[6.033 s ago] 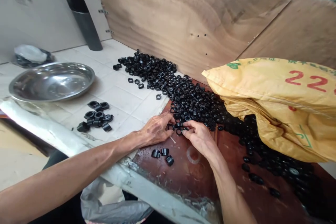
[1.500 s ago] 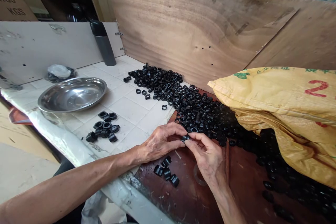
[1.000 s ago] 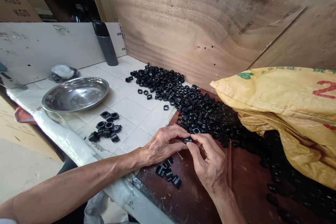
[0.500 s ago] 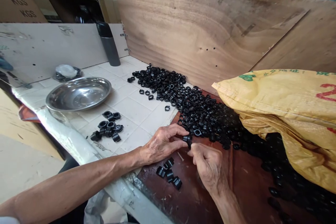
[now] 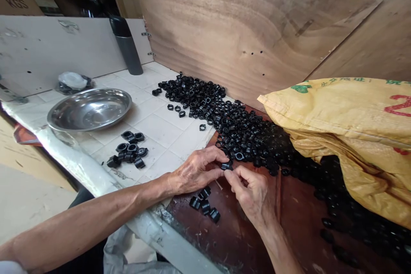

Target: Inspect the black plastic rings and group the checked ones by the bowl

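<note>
Between thumb and fingers, my left hand (image 5: pixel 199 170) grips a small black ring-like part (image 5: pixel 226 165) at the near edge of the pile. My right hand (image 5: pixel 248 188) pinches the same part from the right, its thumb and index fingertips pressed against it. Behind both hands stretches a long pile of black parts (image 5: pixel 237 128). Several loose black parts (image 5: pixel 205 206) lie on the dark red surface just below my left hand. Another small cluster of black parts (image 5: pixel 131 147) sits on the white tiled surface to the left.
A shiny metal bowl (image 5: pixel 90 109) rests at the left, with a dark bottle (image 5: pixel 126 47) and a plastic-wrapped bundle (image 5: pixel 73 82) behind it. Wooden boards (image 5: pixel 224 30) wall the back. A yellow sack (image 5: pixel 346 124) lies over the pile at right.
The view has shifted slightly, so most things appear a little higher and further left. My right thumb and index finger have closed in on the black part held by my left hand.
</note>
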